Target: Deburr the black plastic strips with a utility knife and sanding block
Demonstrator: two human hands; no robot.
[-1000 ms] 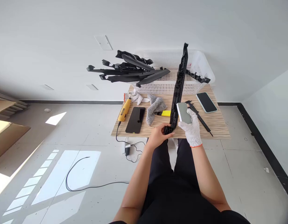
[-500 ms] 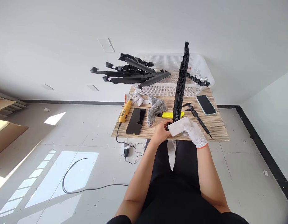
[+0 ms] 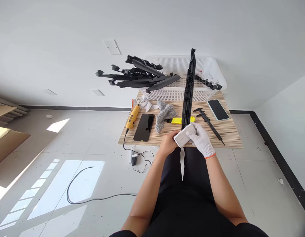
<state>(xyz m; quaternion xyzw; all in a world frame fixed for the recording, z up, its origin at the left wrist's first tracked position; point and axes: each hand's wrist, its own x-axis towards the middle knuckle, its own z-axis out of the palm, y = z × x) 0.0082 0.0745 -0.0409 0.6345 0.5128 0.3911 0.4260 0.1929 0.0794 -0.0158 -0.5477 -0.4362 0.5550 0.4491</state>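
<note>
A long black plastic trim piece (image 3: 188,89) stands nearly upright from the table's near edge, its top reaching past the basket. My bare left hand (image 3: 167,144) is closed on its lower end. My right hand (image 3: 199,138), in a white knit glove with an orange cuff, grips a pale grey sanding block (image 3: 183,137) and presses it against the bottom of the trim piece.
On the wooden table (image 3: 228,135) lie a yellow rotary tool (image 3: 132,116), a black phone (image 3: 143,127), a grey glove (image 3: 164,113), a yellow knife (image 3: 178,120), a black caliper (image 3: 208,122) and a second phone (image 3: 217,109). A white basket (image 3: 211,70) at the back holds several black trim pieces (image 3: 139,77).
My right hand brought the sanding block down the trim piece from mid-height to its lower end. The piece's top tilted slightly left.
</note>
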